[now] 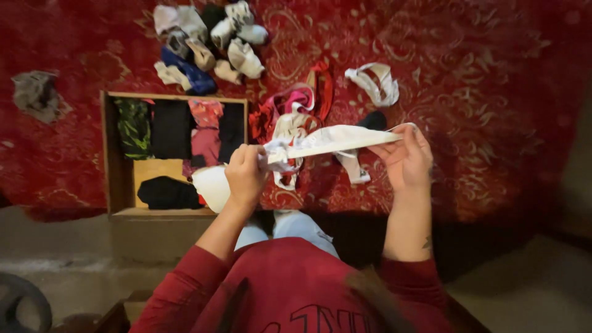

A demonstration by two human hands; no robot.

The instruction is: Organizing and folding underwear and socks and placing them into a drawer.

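Left hand (245,172): closed on one end of a white garment (330,140). Right hand (407,157): fingers pinched on the other end; garment stretched flat between them, above the red rug (493,92). Wooden drawer (117,185), rug's left side: folded dark, green and pink items. Sock pile (206,43), rug's top edge. Red-pink heap (290,105) and white strap piece (376,83) beyond the hands.

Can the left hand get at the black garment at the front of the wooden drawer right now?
Probably not at once: the left hand grips the white garment with the right hand. The black garment lies uncovered in the drawer, close by.
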